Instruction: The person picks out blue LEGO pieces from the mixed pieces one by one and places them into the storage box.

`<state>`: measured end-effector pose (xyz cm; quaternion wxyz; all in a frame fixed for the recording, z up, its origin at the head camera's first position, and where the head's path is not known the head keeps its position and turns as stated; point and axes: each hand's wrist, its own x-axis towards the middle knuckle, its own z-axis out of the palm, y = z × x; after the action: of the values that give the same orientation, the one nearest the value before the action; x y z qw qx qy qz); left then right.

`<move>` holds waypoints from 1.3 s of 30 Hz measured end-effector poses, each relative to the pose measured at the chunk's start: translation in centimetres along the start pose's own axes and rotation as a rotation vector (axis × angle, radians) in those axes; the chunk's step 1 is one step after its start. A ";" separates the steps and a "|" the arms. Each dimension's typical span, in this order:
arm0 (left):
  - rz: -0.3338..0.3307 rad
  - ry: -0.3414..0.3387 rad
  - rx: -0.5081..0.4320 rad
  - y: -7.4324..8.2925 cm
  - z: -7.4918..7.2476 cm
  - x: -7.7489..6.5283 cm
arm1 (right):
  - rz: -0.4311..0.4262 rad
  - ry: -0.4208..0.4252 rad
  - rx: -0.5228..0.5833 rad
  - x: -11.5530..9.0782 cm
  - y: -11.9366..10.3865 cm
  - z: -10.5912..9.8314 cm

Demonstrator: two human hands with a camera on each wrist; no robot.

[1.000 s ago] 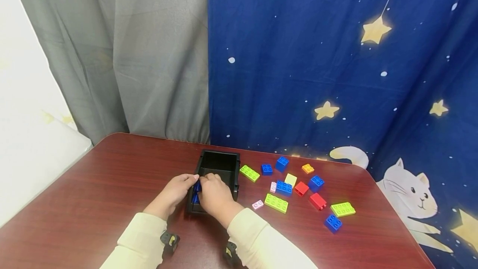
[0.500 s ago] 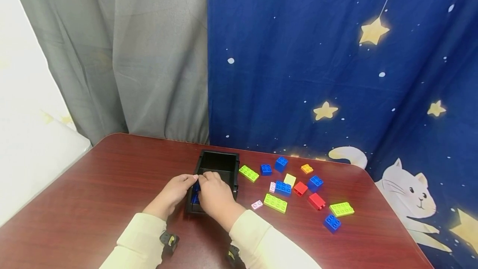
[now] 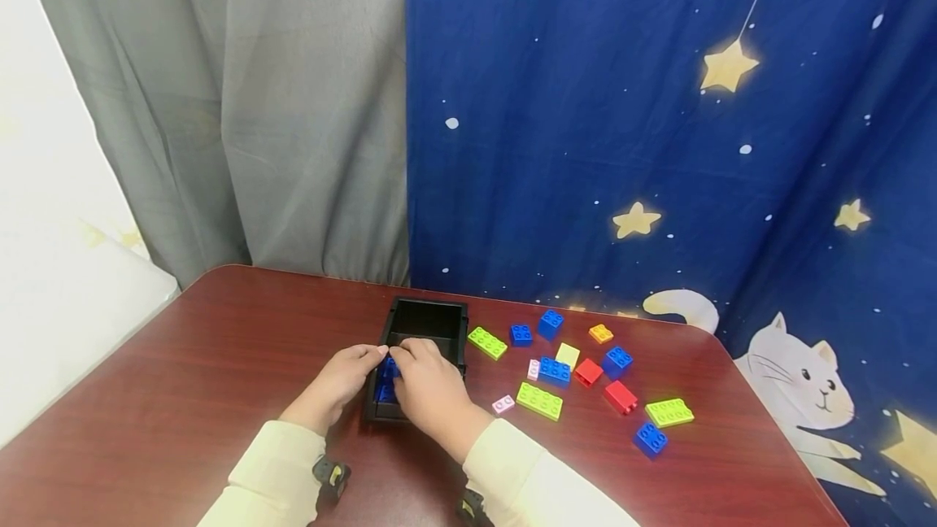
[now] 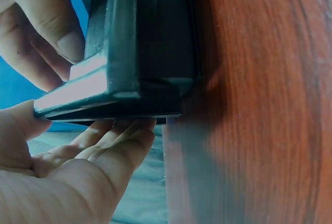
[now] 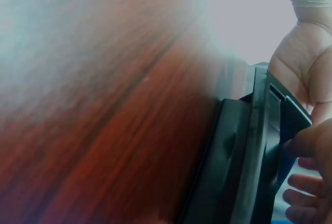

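Note:
A black box [image 3: 428,301] with a divider stands on the table, two blue bricks [image 3: 388,391] showing studs up along the left of its near compartment. My left hand [image 3: 340,385] grips the box's left wall; in the left wrist view its thumb lies at the rim and the fingers press the outside. My right hand [image 3: 432,389] reaches over the near compartment, fingertips inside by the left rim, right beside the bricks. In the right wrist view the right thumb [image 5: 301,143] is apart from its fingers, with no brick seen between them. The right hand covers part of the box's inside.
Right of the box lie loose bricks: several blue ones [image 3: 554,372], lime plates [image 3: 539,401], two red bricks [image 3: 621,397], pink pieces [image 3: 503,404], a pale yellow one [image 3: 567,354] and an orange one [image 3: 601,333]. Curtains [image 3: 315,120] hang behind the table [image 3: 241,348].
My right hand has shifted slightly right inside the box, so more of the blue bricks shows. My left hand stays at the box's wall. The loose bricks lie as before.

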<state>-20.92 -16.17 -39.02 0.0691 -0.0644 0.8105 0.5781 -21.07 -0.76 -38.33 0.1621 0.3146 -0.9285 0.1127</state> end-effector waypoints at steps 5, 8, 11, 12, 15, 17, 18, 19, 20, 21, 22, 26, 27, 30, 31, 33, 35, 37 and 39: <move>-0.004 -0.003 0.003 0.1 0.0 0.0 | -0.031 0.033 0.002 -0.4 0.6 -0.2; -0.006 -0.001 0.010 0.2 0.0 -0.1 | -0.044 0.047 -0.003 -0.6 0.8 -0.4; -0.007 0.004 0.017 0.2 0.0 -0.1 | -0.050 0.055 0.000 -0.8 1.0 -0.6; -0.008 0.005 0.018 0.2 0.0 -0.1 | -0.053 0.059 0.002 -0.9 1.1 -0.6; -0.011 0.005 0.023 0.3 0.0 -0.1 | -0.064 0.077 0.009 -1.2 1.3 -0.9; -0.016 0.005 0.024 0.3 -0.1 -0.1 | -0.075 0.095 0.014 -1.3 1.5 -1.0; -0.017 0.005 0.025 0.3 -0.1 -0.1 | -0.080 0.104 0.015 -1.4 1.6 -1.0; -0.017 0.004 0.027 0.3 -0.1 -0.1 | -0.085 0.114 0.016 -1.4 1.7 -1.1; -0.014 0.004 0.028 0.2 0.0 -0.1 | -0.090 0.122 0.015 -1.5 1.8 -1.1; -0.012 0.005 0.029 0.2 0.0 -0.1 | -0.094 0.131 0.016 -1.6 2.0 -1.1; -0.011 0.007 0.028 0.2 0.0 0.0 | -0.098 0.140 0.017 -1.6 2.1 -1.1; -0.003 0.009 0.029 0.1 0.0 0.1 | -0.103 0.162 0.026 -1.9 2.7 -1.3; -0.006 0.010 0.028 0.0 0.0 0.1 | -0.101 0.165 0.031 -2.0 2.8 -1.4; -0.014 0.012 0.026 0.0 0.1 0.1 | -0.092 0.175 0.042 -2.1 3.2 -1.5; -0.016 0.013 0.025 0.0 0.1 0.1 | -0.088 0.179 0.045 -2.2 3.3 -1.5; -0.019 0.013 0.022 0.0 0.1 0.1 | -0.078 0.185 0.051 -2.3 3.5 -1.6; -0.016 0.014 0.020 -0.1 0.1 0.1 | -0.067 0.193 0.058 -2.4 3.8 -1.7; -0.015 0.013 0.019 -0.1 0.1 0.1 | -0.056 0.199 0.066 -2.6 4.1 -1.7; -0.014 0.010 0.017 -0.1 0.1 0.1 | -0.047 0.203 0.075 -2.8 4.4 -1.6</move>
<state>-21.01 -16.13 -39.12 0.0695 -0.0725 0.8152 0.5703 -21.35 4.72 -38.33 0.2458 0.3294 -0.8947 0.1749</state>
